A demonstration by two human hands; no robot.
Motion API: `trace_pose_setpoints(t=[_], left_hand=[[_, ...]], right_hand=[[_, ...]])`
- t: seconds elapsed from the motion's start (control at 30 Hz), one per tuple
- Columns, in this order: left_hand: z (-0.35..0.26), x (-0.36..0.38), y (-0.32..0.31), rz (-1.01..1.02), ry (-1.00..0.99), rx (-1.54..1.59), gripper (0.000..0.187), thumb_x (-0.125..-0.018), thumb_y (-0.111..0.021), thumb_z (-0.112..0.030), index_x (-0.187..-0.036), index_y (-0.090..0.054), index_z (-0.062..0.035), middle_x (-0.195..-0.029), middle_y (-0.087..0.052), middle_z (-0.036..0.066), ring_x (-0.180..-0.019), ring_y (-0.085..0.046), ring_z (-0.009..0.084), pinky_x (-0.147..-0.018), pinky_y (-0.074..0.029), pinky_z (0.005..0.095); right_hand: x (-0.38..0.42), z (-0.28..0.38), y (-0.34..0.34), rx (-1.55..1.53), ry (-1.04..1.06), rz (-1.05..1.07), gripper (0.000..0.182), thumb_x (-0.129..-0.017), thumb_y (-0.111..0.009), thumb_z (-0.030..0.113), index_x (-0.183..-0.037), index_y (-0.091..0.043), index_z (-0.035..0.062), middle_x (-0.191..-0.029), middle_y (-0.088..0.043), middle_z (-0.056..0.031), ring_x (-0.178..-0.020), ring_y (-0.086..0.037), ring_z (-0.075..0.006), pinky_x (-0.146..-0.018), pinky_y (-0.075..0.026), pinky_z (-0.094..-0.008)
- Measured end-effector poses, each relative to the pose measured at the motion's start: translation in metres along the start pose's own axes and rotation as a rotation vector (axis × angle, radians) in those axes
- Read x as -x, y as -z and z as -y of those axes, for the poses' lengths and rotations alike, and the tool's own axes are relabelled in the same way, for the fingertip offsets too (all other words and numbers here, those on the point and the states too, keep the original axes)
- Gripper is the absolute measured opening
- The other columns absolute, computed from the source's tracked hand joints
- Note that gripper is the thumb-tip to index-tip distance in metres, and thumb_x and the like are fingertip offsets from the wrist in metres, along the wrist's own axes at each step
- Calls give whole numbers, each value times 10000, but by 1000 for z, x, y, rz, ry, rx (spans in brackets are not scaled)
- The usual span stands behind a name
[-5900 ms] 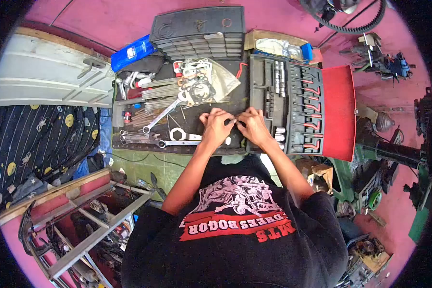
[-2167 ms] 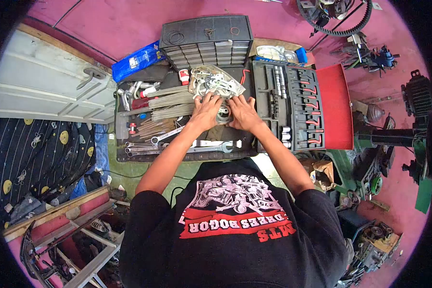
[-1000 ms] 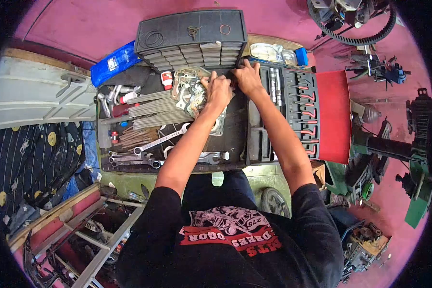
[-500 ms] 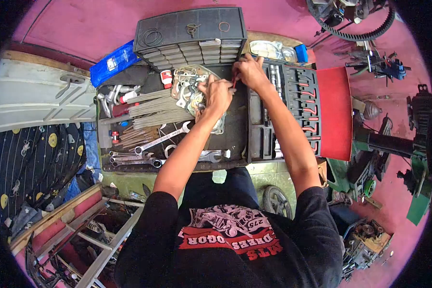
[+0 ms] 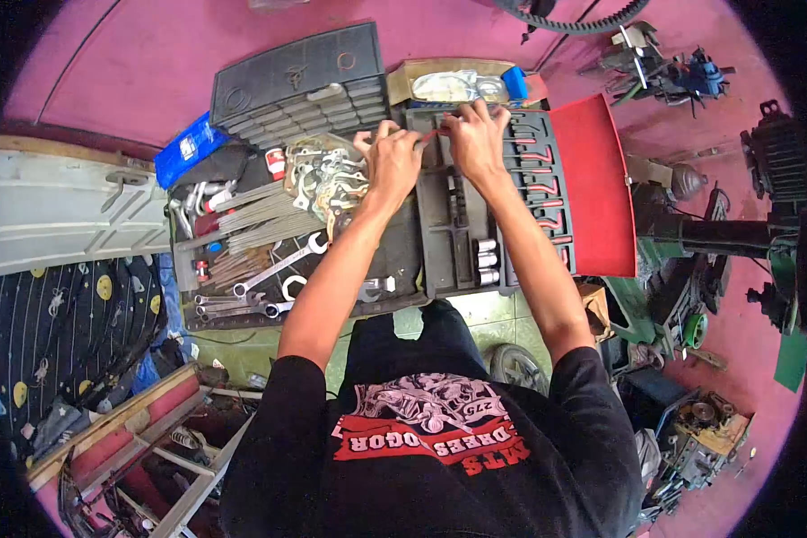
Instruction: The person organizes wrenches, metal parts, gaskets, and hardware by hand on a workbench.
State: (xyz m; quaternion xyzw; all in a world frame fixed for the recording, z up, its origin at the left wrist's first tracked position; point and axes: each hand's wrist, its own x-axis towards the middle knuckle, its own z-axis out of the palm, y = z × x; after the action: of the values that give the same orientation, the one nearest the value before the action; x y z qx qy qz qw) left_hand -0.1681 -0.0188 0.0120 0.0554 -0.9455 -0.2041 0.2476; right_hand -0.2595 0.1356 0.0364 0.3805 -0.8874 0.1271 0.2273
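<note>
A thin red item (image 5: 429, 136), too small to name, spans the gap between my two hands. My left hand (image 5: 392, 167) has its fingers bent and the fingertips closed on the near end of it. My right hand (image 5: 477, 142) pinches the other end above the open tool case (image 5: 437, 260). Under and beside the left hand lie flat metal gaskets (image 5: 318, 179) in a clear bag. Right of my right hand, red-marked tools (image 5: 547, 184) sit in a black moulded tray.
A black drawer cabinet (image 5: 300, 72) stands behind the hands, beside an open cardboard box (image 5: 401, 85). Welding rods (image 5: 255, 215) and combination wrenches (image 5: 282, 264) lie on the left. Chrome sockets (image 5: 487, 260) rest in the case; its red lid (image 5: 592, 193) is raised.
My view has turned, so the bench sits further left. Both hands have shifted right relative to the bench, from the gaskets toward the tool case, with the red item still between them.
</note>
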Motion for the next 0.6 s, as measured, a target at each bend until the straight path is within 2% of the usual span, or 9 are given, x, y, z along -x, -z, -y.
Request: trace_pose_setpoints(t=[0.07,0.13,0.2,0.27,0.3,0.4,0.43,0.6], left_hand=[[-18,-12,-12,19,-36,66,185,-782,-796,-144,-966,-790,-130,-919,-748,11,-1045,-611,204,-976,-297,537],[-34,-22,-29,21,-82,100,174,-783,-793,-130,-957,-793,-136,-899,-747,9,-1048,-610,205,-979,-295,544],[-47,-33,-49,73,-113,114,167,-782,-792,-133,-950,-795,-139,-889,-746,11,-1056,-608,209,-983,-294,548],[-60,-44,-71,129,-144,129,160,-782,-792,-135,-943,-797,-143,-880,-745,13,-1063,-607,213,-987,-293,551],[-67,-48,-81,100,-176,155,156,-782,-791,-137,-937,-799,-144,-875,-744,15,-1076,-605,219,-994,-291,552],[-83,-59,-110,122,-206,189,145,-784,-786,-141,-927,-801,-141,-877,-744,19,-1112,-601,233,-1012,-284,559],[-88,-63,-119,123,-224,174,143,-784,-784,-136,-926,-803,-145,-886,-744,20,-1116,-600,235,-1015,-284,560],[-99,-81,-147,149,-250,104,136,-798,-795,-141,-932,-811,-162,-904,-726,-7,-1086,-591,223,-978,-280,551]], right_hand=[[12,-24,2,-4,-105,-18,240,-716,-715,128,-946,-783,134,-940,-685,-57,-1065,-579,-270,-921,-364,-558],[25,-46,9,11,-167,-77,242,-714,-717,129,-944,-789,149,-929,-679,-47,-1061,-577,-266,-928,-359,-570],[41,-68,13,68,-220,-35,224,-711,-719,125,-916,-795,173,-914,-676,-25,-1044,-572,-259,-932,-358,-571],[55,-88,12,118,-251,-119,158,-736,-764,150,-869,-806,224,-798,-647,22,-972,-586,-221,-887,-367,-514],[60,-100,10,145,-287,-127,172,-731,-758,137,-863,-804,236,-804,-664,25,-965,-585,-220,-874,-377,-497],[74,-129,6,165,-390,-108,184,-721,-756,134,-861,-804,244,-816,-678,25,-964,-585,-221,-861,-382,-488],[76,-136,6,135,-402,-79,231,-672,-732,138,-890,-788,191,-852,-688,-20,-994,-578,-265,-874,-378,-502],[78,-166,-9,167,-442,-15,236,-695,-723,126,-915,-784,183,-895,-710,-42,-1025,-582,-283,-888,-380,-504]])
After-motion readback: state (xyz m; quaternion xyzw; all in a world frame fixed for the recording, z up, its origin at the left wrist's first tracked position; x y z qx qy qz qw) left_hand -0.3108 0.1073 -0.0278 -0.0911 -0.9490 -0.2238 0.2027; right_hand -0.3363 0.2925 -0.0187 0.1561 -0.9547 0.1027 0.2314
